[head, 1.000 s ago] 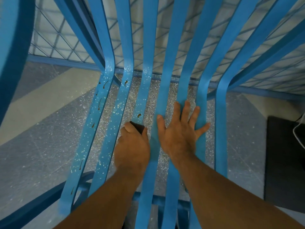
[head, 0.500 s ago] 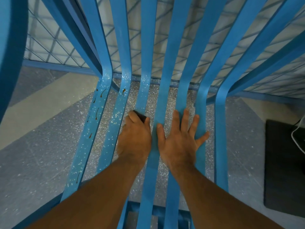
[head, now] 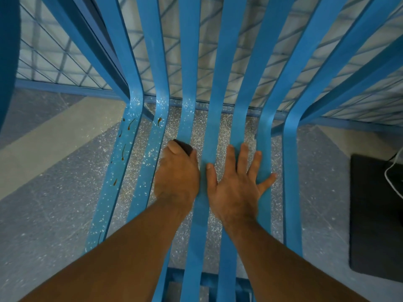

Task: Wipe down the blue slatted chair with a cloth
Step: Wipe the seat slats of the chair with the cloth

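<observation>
The blue slatted chair fills the view, its seat slats running away from me and bending up into the backrest. My left hand grips a dark cloth against a middle-left seat slat; only a small dark edge of the cloth shows past the fingers. My right hand lies flat with fingers spread across the middle-right slats. The left slats carry white specks and several brown streaks; the slats on the right look plain blue.
Speckled grey floor shows between and beside the slats. A blue wire-mesh panel stands behind the backrest. A dark mat with a white cable lies on the floor at right.
My left hand has slid the cloth forward along its slat, toward the backrest bend. My right hand has stayed flat in about the same spot on the slats.
</observation>
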### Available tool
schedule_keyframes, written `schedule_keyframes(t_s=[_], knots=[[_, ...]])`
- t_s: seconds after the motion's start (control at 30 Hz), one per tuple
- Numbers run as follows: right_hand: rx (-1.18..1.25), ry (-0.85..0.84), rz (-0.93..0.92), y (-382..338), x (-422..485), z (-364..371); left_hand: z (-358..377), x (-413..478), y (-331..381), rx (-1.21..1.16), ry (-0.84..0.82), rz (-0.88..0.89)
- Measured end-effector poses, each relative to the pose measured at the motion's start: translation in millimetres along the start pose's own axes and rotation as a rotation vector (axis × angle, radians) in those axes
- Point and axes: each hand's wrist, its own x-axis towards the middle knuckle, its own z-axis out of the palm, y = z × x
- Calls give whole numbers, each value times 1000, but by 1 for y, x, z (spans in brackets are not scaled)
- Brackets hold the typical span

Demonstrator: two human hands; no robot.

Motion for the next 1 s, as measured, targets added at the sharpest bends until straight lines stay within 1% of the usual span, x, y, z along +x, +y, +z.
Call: schedule_keyframes(t_s=[0.03, 0.1, 0.23, 0.3, 0.37, 0.43, 0.5, 0.57, 0.7, 0.77, 0.83, 0.93, 1.0], knots=[[-2, 6, -3, 0, 0, 1, 1, -5, -3, 37, 8, 52], [5, 24, -10, 0, 0, 2, 3, -13, -9, 26, -23, 50], [11, 36, -12, -1, -2, 2, -2, 1, -2, -141, -74, -165], [19, 22, -12, 0, -1, 1, -2, 18, 10, -207, -62, -211], [19, 12, -17, 1, -1, 2, 0, 29, 17, -183, -27, -178], [27, 23, -14, 1, 0, 3, 3, 29, 16, -56, 23, -48], [36, 40, -8, 0, -1, 4, 7, 21, 10, 46, 23, 63], [31, 47, -4, 0, -1, 4, 6, 14, 5, 43, -8, 48], [25, 33, -8, 1, 0, 4, -2, 30, 15, -85, -55, -150], [22, 38, -6, 1, 0, 4, -2, 40, 22, -115, -48, -194], [16, 40, -1, 1, 0, 5, 1, 43, 23, -100, -20, -163], [-1, 20, 4, 0, 0, 4, 4, 42, 21, -19, 13, -21], [2, 10, 0, -1, -1, 2, 1, 40, 21, 0, 12, 25]])
